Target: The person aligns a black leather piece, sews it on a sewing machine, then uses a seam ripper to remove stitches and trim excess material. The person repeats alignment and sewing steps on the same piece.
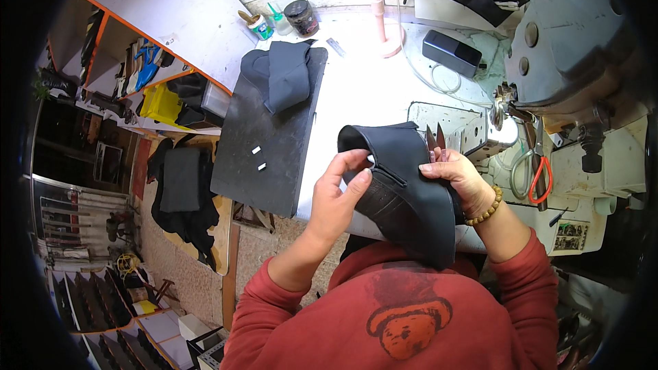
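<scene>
Both sets of fingers pinch the black shoe upper (404, 192): left hand (339, 195) gripping its seam edge, right hand (456, 178) clasping small snips (434, 140) too. Trimming looks underway above the white worktable (356, 96); next calls for steady blades.

Fabric piece (404, 185) betw. both hands, mat (264, 144) to its left, sewing machine (569, 48) behind-right.

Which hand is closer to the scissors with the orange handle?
Right. The right hand grips the black fabric piece just beside the scissors; the left hand holds the fabric's far side, farther away.
</scene>
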Action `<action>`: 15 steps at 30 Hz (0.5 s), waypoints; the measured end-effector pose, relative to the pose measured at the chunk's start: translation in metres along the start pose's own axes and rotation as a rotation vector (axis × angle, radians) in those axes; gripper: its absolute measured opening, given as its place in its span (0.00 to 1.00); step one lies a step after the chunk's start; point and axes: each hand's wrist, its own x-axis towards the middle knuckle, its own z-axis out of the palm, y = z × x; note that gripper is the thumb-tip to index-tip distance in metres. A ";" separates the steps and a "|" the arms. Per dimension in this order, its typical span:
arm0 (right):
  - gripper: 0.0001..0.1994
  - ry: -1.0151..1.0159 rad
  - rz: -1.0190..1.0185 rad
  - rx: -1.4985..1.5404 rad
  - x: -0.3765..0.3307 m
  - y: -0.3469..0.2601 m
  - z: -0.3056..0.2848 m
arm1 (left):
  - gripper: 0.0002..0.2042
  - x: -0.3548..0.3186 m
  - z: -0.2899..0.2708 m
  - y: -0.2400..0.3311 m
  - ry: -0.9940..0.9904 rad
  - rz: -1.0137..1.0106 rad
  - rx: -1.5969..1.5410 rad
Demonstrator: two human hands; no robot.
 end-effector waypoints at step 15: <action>0.06 0.121 -0.008 0.151 0.001 0.044 -0.018 | 0.07 -0.020 0.040 -0.016 0.174 0.586 0.786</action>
